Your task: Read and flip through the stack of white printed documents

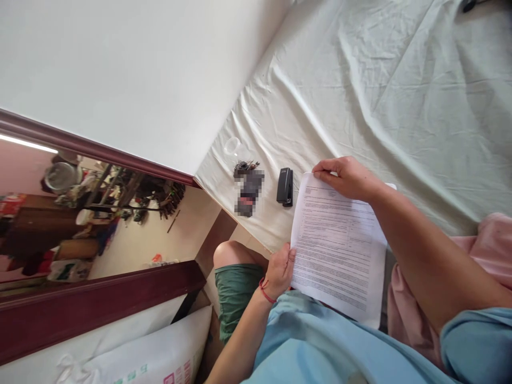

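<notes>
A stack of printed paper sheets (336, 245) lies tilted in front of my body, near the edge of the cloth-covered surface. My left hand (282, 269), with a red string round the wrist, pinches the left edge of the sheets. At their top left corner, the fingers and thumb of my right hand (344, 176) are closed on the paper. Just left of the sheets rests a black stapler (285, 186), touched by neither hand.
Beyond the stapler are a blurred-out dark object (250, 192), a small dark bunch of things (242, 168) and a clear round container (232, 146). A pale wrinkled sheet (380, 96) covers the surface. A mirror (120, 213) and a white sack (160, 352) are at left.
</notes>
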Motion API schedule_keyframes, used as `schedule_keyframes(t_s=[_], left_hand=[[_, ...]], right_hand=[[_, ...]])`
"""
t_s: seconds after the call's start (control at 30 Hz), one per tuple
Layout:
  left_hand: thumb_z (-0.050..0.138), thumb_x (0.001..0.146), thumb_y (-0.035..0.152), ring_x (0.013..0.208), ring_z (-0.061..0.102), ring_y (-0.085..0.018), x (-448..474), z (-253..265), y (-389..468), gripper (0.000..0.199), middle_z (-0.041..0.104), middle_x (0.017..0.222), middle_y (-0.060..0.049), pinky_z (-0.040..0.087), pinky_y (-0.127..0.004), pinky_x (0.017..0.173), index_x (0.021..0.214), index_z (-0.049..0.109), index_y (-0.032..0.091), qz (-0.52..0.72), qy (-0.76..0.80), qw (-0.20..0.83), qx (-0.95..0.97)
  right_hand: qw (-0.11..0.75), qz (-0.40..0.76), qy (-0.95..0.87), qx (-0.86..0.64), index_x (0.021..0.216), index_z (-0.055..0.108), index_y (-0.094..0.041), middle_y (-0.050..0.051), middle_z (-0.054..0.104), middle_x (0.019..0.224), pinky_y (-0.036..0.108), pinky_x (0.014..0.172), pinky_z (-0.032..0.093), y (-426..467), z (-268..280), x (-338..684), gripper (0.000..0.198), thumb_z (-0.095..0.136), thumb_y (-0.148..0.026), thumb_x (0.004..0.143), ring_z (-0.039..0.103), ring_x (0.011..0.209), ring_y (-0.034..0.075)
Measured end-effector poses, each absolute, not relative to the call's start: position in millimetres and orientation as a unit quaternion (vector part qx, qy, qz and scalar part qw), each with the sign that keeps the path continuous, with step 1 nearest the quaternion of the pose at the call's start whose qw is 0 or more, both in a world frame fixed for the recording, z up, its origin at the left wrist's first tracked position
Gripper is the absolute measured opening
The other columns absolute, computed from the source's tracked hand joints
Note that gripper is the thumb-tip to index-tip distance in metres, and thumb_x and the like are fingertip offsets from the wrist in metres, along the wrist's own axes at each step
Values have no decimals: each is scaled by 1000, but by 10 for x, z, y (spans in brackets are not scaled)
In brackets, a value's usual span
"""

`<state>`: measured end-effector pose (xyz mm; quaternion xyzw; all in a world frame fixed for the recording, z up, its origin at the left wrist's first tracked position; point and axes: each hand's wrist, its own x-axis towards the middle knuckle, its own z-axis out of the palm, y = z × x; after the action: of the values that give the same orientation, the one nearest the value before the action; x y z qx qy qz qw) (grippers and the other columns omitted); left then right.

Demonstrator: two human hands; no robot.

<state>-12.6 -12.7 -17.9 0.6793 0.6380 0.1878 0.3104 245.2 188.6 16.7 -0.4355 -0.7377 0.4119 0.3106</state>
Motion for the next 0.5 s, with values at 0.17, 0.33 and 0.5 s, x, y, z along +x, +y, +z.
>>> schedule_keyframes(t_s=[0.17, 0.33, 0.5], left_hand=[[34, 109, 59, 59, 51, -17, -83, -201, -170, 46, 55, 68, 0, 39, -31, 59, 85, 52, 24, 203, 668, 294, 653], [31, 108, 61, 54, 43, -15, -82, -274, -182, 51, 47, 61, 2, 32, -30, 56, 74, 42, 25, 212, 670, 289, 649], [35, 108, 57, 53, 41, -16, -71, -309, -162, 48, 42, 59, 2, 30, -31, 57, 71, 40, 25, 209, 671, 262, 661]], right_hand=[[323, 401, -736, -439, 97, 77, -23, 2, 77, 90, 31, 77, 47, 1887, 156, 2432, 27, 52, -32, 97, 67, 81, 18], [296, 381, -743, -464, 96, 77, -21, 5, 78, 93, 32, 78, 46, 1890, 160, 2377, 27, 51, -27, 97, 67, 84, 20], [226, 352, -750, -513, 92, 77, -22, 7, 78, 91, 34, 74, 44, 1918, 107, 2379, 26, 52, -25, 96, 65, 83, 23]])
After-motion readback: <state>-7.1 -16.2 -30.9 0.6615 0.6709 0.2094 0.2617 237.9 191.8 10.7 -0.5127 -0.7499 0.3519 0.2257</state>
